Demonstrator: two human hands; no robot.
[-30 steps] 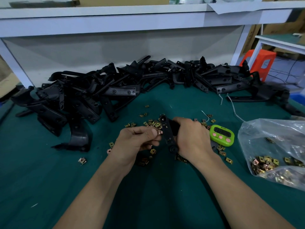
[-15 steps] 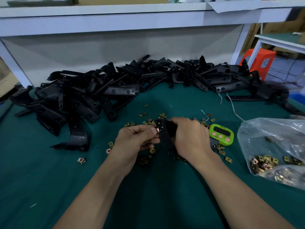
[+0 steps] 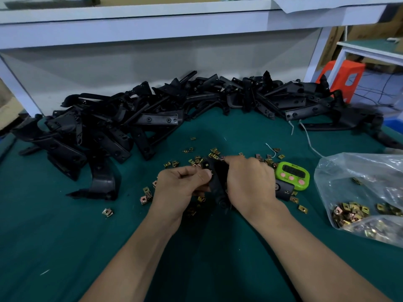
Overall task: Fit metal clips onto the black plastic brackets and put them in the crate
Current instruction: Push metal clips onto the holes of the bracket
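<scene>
My right hand [image 3: 250,182] grips a black plastic bracket [image 3: 216,182] upright over the green mat. My left hand [image 3: 181,184] pinches a small metal clip [image 3: 210,172] against the bracket's left edge, thumb on top; the clip is almost hidden by the fingertips. Loose brass-coloured metal clips [image 3: 196,160] are scattered on the mat around and beyond both hands. A long heap of black brackets [image 3: 152,118] runs across the back of the table. No crate is in view.
A clear plastic bag of clips [image 3: 366,192] lies at the right. A green timer [image 3: 293,174] sits just right of my right hand. One bracket [image 3: 102,184] stands apart at the left. A white shelf [image 3: 174,20] overhangs the table's back.
The bracket has been turned and lowered slightly in my right hand. My left hand has pushed the clip in against the bracket's edge.
</scene>
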